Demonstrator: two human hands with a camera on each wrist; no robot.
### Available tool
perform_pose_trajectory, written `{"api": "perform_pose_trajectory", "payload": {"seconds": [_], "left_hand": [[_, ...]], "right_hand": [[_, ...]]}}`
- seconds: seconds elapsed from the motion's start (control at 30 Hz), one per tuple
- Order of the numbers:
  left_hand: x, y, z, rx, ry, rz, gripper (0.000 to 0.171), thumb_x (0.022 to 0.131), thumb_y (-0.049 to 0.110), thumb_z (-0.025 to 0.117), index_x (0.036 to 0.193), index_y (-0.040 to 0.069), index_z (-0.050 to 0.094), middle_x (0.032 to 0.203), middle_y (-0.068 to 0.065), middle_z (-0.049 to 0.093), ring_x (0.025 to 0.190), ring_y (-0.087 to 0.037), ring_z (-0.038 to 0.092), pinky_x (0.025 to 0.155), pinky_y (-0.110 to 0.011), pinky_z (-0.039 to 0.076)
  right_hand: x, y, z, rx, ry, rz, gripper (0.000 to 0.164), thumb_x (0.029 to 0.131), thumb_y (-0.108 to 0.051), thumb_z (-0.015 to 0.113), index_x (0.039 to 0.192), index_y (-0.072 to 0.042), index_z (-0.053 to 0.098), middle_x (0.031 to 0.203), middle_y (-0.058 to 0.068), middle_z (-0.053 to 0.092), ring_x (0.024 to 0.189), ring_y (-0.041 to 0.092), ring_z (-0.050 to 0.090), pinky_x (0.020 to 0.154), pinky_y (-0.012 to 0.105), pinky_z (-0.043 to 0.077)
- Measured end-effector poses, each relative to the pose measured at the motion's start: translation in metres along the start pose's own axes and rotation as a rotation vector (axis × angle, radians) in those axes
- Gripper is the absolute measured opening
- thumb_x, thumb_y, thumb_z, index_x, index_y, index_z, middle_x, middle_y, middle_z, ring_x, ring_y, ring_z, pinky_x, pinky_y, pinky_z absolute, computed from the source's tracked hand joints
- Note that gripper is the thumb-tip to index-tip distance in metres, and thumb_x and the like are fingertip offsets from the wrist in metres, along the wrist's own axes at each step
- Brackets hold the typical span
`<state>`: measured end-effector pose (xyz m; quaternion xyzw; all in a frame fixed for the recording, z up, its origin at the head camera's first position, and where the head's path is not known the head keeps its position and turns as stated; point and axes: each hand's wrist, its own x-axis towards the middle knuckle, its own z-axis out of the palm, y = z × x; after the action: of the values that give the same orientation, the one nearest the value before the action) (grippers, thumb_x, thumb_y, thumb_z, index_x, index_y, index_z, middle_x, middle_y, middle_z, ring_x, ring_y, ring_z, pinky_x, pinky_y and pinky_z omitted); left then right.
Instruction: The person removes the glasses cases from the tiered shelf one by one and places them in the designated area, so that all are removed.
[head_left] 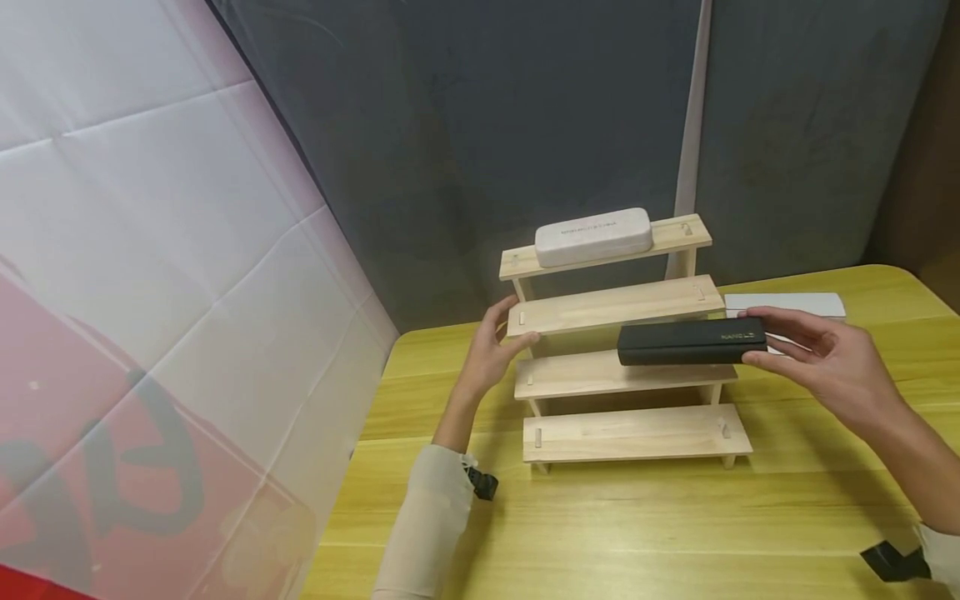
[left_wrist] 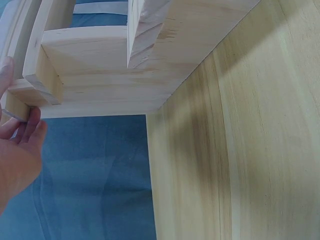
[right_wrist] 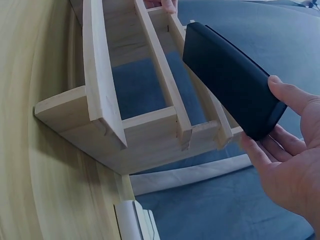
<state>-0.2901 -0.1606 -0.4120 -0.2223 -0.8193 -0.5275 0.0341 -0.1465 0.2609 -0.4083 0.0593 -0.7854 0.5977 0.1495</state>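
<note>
A wooden stepped rack (head_left: 630, 433) (right_wrist: 105, 115) (left_wrist: 100, 75) with several shelves stands on the yellow wooden table (head_left: 600, 525). A white glasses case (head_left: 594, 236) lies on its top shelf. My right hand (head_left: 817, 354) (right_wrist: 290, 165) grips one end of a black glasses case (head_left: 690, 342) (right_wrist: 232, 77), held level just above the third shelf down. My left hand (head_left: 498, 337) (left_wrist: 20, 145) holds the left end of the second shelf, thumb on its front edge and fingers behind.
A flat white box (head_left: 783, 304) (right_wrist: 135, 220) lies on the table behind the rack at the right. A dark grey curtain (head_left: 525, 125) hangs behind the table and a white and red sheet (head_left: 150, 292) hangs at the left. The table's left edge is near the rack.
</note>
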Motion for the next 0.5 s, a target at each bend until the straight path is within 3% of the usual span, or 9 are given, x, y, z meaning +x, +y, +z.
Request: {"api": "perform_pose_trajectory", "payload": {"seconds": [0.23, 0.5], "left_hand": [[0.000, 0.000, 0.000, 0.005, 0.003, 0.001, 0.078, 0.100, 0.019, 0.079, 0.163, 0.005, 0.036, 0.167, -0.011, 0.038, 0.153, -0.027, 0.037, 0.128, -0.039, 0.030], [0.001, 0.000, 0.001, 0.001, 0.000, 0.009, 0.078, 0.099, 0.019, 0.079, 0.162, 0.003, 0.036, 0.166, -0.014, 0.037, 0.154, -0.031, 0.036, 0.129, -0.048, 0.028]], "right_hand": [[-0.004, 0.005, -0.006, 0.003, 0.021, 0.006, 0.056, 0.093, 0.000, 0.082, 0.145, 0.000, 0.063, 0.127, -0.021, 0.067, 0.112, -0.014, 0.064, 0.092, 0.009, 0.052], [-0.007, 0.011, -0.015, 0.017, 0.044, 0.029, 0.054, 0.093, 0.001, 0.081, 0.144, -0.001, 0.064, 0.126, -0.023, 0.068, 0.110, -0.014, 0.065, 0.092, 0.009, 0.052]]}}
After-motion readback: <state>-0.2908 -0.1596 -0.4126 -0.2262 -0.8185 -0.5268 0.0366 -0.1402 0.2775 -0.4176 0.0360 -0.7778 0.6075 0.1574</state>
